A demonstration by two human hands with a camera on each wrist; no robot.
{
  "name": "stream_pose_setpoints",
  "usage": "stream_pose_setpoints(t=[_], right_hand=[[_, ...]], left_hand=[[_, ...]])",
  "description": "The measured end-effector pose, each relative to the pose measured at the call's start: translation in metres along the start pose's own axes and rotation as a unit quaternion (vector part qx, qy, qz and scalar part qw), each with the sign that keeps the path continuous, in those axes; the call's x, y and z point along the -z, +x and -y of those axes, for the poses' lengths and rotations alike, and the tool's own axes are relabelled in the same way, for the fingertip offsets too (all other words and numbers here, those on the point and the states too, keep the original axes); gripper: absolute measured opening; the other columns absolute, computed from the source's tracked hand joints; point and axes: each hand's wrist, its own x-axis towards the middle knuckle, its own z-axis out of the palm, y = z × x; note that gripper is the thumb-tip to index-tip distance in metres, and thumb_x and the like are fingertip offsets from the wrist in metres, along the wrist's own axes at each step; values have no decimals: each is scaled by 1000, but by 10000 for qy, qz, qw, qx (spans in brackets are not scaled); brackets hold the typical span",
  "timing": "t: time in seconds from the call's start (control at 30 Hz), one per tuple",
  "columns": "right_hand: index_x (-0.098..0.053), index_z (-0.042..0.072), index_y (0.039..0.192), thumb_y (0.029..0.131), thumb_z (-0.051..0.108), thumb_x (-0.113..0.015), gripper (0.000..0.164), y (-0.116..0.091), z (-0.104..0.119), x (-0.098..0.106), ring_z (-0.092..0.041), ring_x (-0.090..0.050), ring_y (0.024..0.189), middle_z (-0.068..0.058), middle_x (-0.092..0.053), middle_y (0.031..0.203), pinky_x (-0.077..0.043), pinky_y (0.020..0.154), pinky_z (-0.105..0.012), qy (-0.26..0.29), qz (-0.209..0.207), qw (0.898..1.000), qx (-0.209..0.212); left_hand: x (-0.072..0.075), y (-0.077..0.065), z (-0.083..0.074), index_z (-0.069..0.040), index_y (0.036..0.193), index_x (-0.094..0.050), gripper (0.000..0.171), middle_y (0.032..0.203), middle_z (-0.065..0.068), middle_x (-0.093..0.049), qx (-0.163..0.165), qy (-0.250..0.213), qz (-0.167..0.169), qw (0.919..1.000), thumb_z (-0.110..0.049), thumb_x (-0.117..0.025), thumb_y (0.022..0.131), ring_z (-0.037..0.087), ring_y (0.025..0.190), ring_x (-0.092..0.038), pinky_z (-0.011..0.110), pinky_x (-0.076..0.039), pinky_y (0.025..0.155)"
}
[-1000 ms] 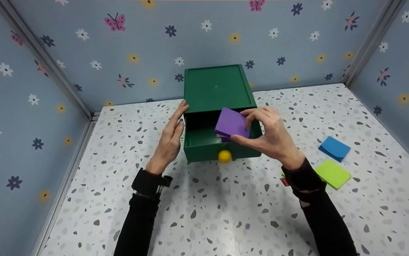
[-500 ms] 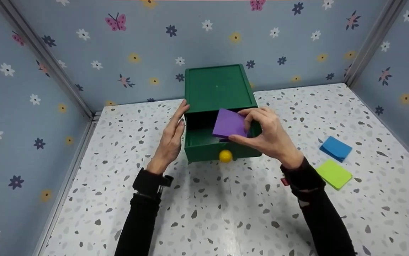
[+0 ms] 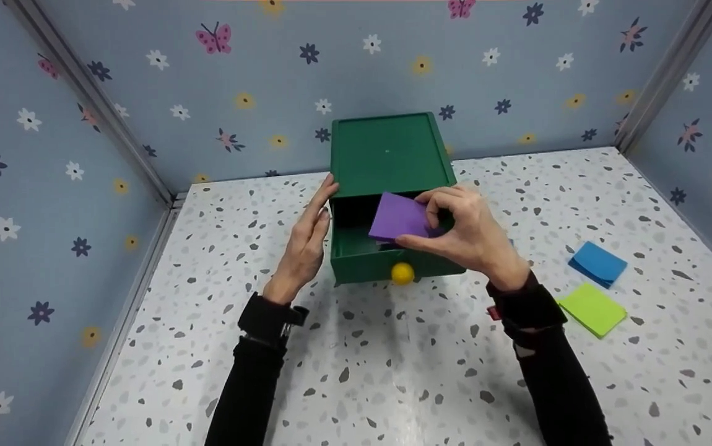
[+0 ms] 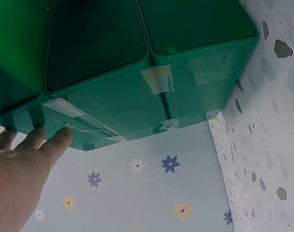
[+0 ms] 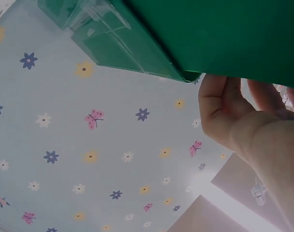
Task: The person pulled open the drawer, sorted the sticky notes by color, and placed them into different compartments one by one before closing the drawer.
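Observation:
My right hand [image 3: 473,232] pinches a purple sticky note pad [image 3: 399,217] between thumb and fingers, tilted above the pulled-out drawer [image 3: 362,265] of a green box [image 3: 390,152]. A pale edge shows beneath the pad, too covered to make out. On the drawer's front is a yellow round knob [image 3: 402,273]. With fingers nearly straight, my left hand [image 3: 303,244] rests against the box's left side. In the left wrist view its fingertips touch the green wall [image 4: 118,106]. The right wrist view shows my right hand [image 5: 253,116] behind the drawer's wall, which hides the pad.
To the right on the speckled table [image 3: 393,384] lie a blue sticky note pad [image 3: 598,264] and a lime one [image 3: 594,310]. A flowered wall [image 3: 257,68] stands right behind the box, with side walls left and right. Clear tape strips [image 4: 159,79] cover the box's side.
The purple pad has shifted slightly left within the drawer opening and tilted a little, still pinched by my right hand. My left hand stays against the box. The head view has turned slightly.

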Motion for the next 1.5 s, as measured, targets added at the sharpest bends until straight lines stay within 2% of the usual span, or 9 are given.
stream_pose_setpoints(t=[0.33,0.57,0.67,0.77,0.87,0.97,1.2,1.37,1.5], right_hand=[[-47,11,67,72,51,-77,50,6,8,-3,-20,-57,99,-6,-69,106,-44,86,-31,-151,432,9989,-105],[-52,13,69,73,55,-74,48,10,12,-6,-21,-57,97,-6,-69,106,-45,82,-30,-324,564,9978,-107],[-58,13,72,73,57,-72,46,10,13,-6,-20,-58,97,-6,-69,105,-45,86,-31,-357,599,9975,-92],[-60,14,78,78,58,-66,44,9,13,-5,-19,-57,104,-5,-68,108,-41,98,-30,-388,606,9974,-80],[-60,15,78,85,52,-62,38,7,13,-1,-19,-56,109,-4,-67,112,-35,105,-34,-315,436,9985,-30],[-62,14,75,92,40,-59,31,6,9,8,-21,-57,106,-6,-67,110,-35,102,-37,-125,110,9999,14],[-65,10,77,96,26,-56,26,-1,-4,42,-22,-58,108,-7,-67,108,-38,104,-37,35,-475,9982,-359],[-66,6,77,92,21,-61,22,-6,-9,64,-15,-59,100,-6,-69,100,-42,93,-29,64,-717,9952,-664],[-66,7,76,87,16,-68,14,-14,-8,78,-4,-56,77,-2,-67,82,-42,76,-16,-124,-920,9941,-564]], left_hand=[[-1,-1,-1,-19,148,-32,44,158,-4,-20,89,39,1,10000,-16,-30,104,10,147,-17,37,-22,119],[0,1,-3,-17,148,-33,44,158,-3,-21,65,62,-38,10000,-14,-31,104,10,147,-17,35,-21,120],[1,2,-15,-11,147,-32,44,159,3,-20,154,55,-26,9999,-9,-31,103,13,147,-16,35,-21,120],[1,2,-30,-4,147,-31,45,159,9,-18,280,-22,25,9996,-5,-30,102,16,147,-16,37,-21,120],[1,1,-39,0,146,-30,44,158,14,-18,360,31,66,9993,-4,-30,102,18,148,-16,38,-21,120],[1,1,-38,2,146,-30,44,158,15,-18,343,4,105,9994,-3,-30,102,20,148,-15,38,-21,120],[-1,0,-6,-13,149,-29,45,160,1,-16,239,61,120,9996,-9,-30,103,13,148,-14,35,-20,120],[-1,0,-2,-20,149,-29,44,159,-4,-17,147,142,103,9997,-16,-30,104,10,147,-14,35,-21,120],[-1,-1,-2,-23,149,-29,44,159,-6,-17,145,195,115,9996,-21,-30,105,9,147,-14,35,-21,120]])
